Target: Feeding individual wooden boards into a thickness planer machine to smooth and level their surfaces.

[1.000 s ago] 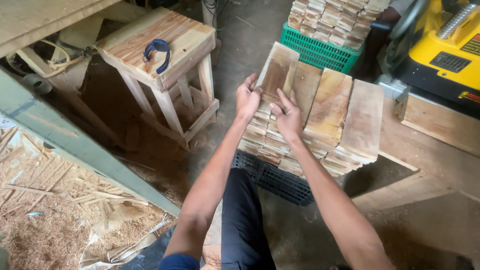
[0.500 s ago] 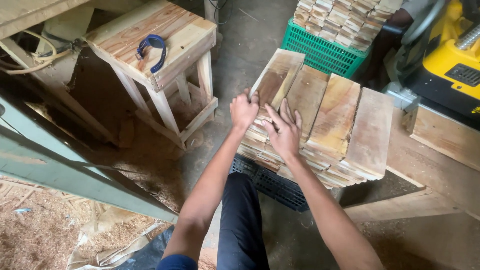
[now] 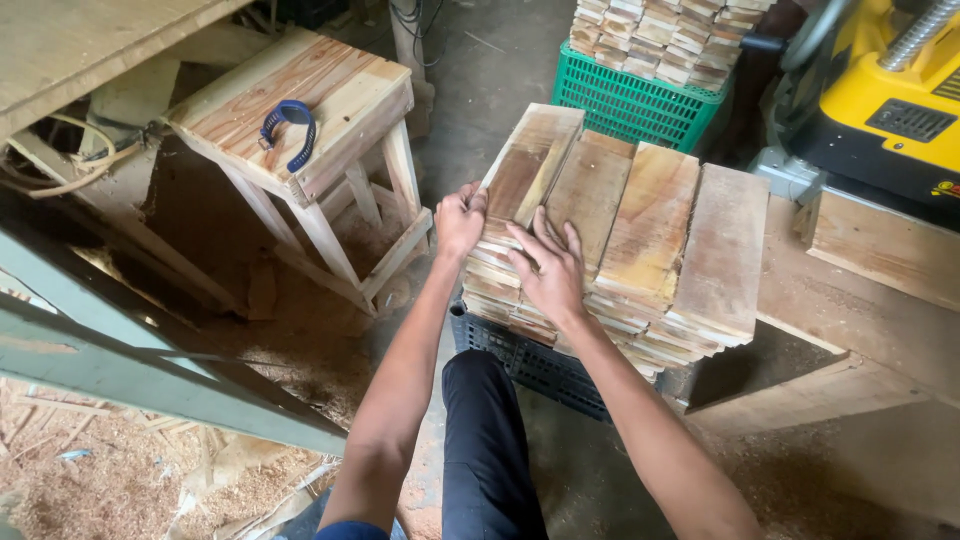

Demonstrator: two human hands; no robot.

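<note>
- Four stacks of short pale wooden boards (image 3: pixel 650 215) sit side by side on our dark plastic crate (image 3: pixel 530 365).
- Left hand (image 3: pixel 460 218): fingers clenched on the leftmost stack's edge.
- Right hand (image 3: pixel 548 265): fingers released, flat on the boards.

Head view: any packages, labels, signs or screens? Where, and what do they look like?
Label: small red and white mark on the yellow machine, far right edge; too small to make out.
Crates only as containers: green crate top centre, dark crate under the plank stack.
No signs or screens.
</note>
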